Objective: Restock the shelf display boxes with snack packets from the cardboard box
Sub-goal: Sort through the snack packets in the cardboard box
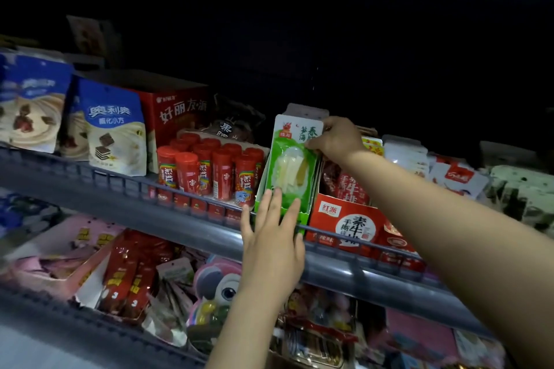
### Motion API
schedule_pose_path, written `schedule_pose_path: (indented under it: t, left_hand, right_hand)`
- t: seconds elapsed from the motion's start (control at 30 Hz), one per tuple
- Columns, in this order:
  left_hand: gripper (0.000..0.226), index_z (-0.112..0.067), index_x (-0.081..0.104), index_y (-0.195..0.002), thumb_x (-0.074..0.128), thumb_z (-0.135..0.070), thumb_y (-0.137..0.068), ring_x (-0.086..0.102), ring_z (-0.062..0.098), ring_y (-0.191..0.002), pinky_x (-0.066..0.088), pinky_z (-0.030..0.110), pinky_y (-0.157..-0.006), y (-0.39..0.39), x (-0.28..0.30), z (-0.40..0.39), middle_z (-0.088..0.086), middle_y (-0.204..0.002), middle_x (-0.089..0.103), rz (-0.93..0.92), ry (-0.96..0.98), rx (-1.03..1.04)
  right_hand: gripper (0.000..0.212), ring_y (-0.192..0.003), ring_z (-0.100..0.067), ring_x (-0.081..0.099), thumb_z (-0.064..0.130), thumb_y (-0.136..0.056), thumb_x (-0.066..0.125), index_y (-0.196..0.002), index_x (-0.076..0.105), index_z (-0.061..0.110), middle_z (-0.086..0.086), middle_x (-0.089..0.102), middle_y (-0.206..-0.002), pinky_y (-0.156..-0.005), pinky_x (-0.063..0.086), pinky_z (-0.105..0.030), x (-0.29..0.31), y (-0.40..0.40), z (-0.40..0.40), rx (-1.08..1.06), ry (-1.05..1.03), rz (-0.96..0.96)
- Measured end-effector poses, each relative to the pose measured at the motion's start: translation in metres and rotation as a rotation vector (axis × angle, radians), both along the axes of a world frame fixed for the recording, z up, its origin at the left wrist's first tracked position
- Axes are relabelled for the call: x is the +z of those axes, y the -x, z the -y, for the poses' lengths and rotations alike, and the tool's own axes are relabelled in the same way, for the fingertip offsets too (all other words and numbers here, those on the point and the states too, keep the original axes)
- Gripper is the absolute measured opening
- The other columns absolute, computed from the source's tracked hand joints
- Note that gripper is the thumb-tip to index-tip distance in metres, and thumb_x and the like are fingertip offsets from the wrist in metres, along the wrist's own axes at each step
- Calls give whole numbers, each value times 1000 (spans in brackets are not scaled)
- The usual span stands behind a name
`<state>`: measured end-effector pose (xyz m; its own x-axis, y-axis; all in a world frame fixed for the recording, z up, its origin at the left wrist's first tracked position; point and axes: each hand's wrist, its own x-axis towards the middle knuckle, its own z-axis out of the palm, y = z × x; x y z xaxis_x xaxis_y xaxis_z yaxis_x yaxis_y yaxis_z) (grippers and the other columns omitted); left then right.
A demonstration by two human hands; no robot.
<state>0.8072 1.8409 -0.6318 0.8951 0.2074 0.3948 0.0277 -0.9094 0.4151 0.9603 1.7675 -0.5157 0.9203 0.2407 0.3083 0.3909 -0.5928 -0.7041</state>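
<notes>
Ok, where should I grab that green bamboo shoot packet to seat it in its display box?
Probably by the white header at the top of the green packet, coming from the right as the right hand does: it stands upright, with the top clear of the green display box. The left hand steadies its lower front.

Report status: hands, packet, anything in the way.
Right hand pinches green packet at its top. Left hand open, fingers flat against green display box. Packet going in upright. Nothing blocking.
</notes>
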Motion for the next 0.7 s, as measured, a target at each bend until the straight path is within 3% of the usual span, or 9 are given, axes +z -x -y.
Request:
schedule_pose_path:
  t: [0.27, 0.37, 0.5, 0.57, 0.63, 0.7]
  left_hand:
    - [56, -32, 11, -150, 35, -31, -99, -19, 8, -143, -20, 38, -111, 1, 1, 4, -7, -158, -12, 31, 35, 18]
    - [57, -32, 10, -150, 35, -32, -99, -19, 8, -142, -21, 37, -111, 2, 1, 4, -7, -158, -12, 33, 39, 11]
    - [56, -32, 9, -150, 34, -32, -99, -19, 6, -142, -17, 37, -115, 5, 0, 6, -7, -158, -11, 45, 57, -2]
    - [56, -31, 11, -150, 34, -31, -99, -16, 7, -143, -15, 37, -116, 7, -1, 8, -7, -158, -9, 64, 66, -8]
    - [54, -28, 17, -149, 37, -28, -98, -9, 7, -144, -12, 34, -116, 9, -2, 11, -5, -158, 0, 107, 88, -24]
    - [52, -24, 30, -146, 43, -24, -96, 6, 12, -145, -6, 32, -116, 12, -3, 15, -2, -157, 16, 181, 121, -43]
  right_hand:
    - [35, -98, -23, 63, 14, -78, 74, -109, 61, 5, -9, 67, -107, -83, 51, -31, -5, -2, 6, -102, -21, 5]
    - [38, -99, -20, 62, 13, -80, 71, -116, 58, 8, -6, 66, -108, -78, 46, -24, -8, 3, 11, -104, -78, -4]
    - [32, -89, -14, 59, 10, -83, 67, -114, 61, 13, -3, 66, -97, -73, 41, -17, -10, 15, 19, -121, -125, 7]
    - [27, -74, -8, 54, 6, -85, 60, -109, 61, 19, 5, 61, -84, -61, 40, -13, -13, 23, 24, -127, -196, 4]
    - [23, -66, -4, 48, 0, -85, 56, -97, 60, 20, 10, 54, -73, -59, 39, -9, -17, 38, 33, -96, -267, 57]
    - [23, -65, -2, 50, 2, -83, 59, -95, 59, 22, 13, 53, -72, -59, 40, -6, -20, 61, 44, -76, -208, 148]
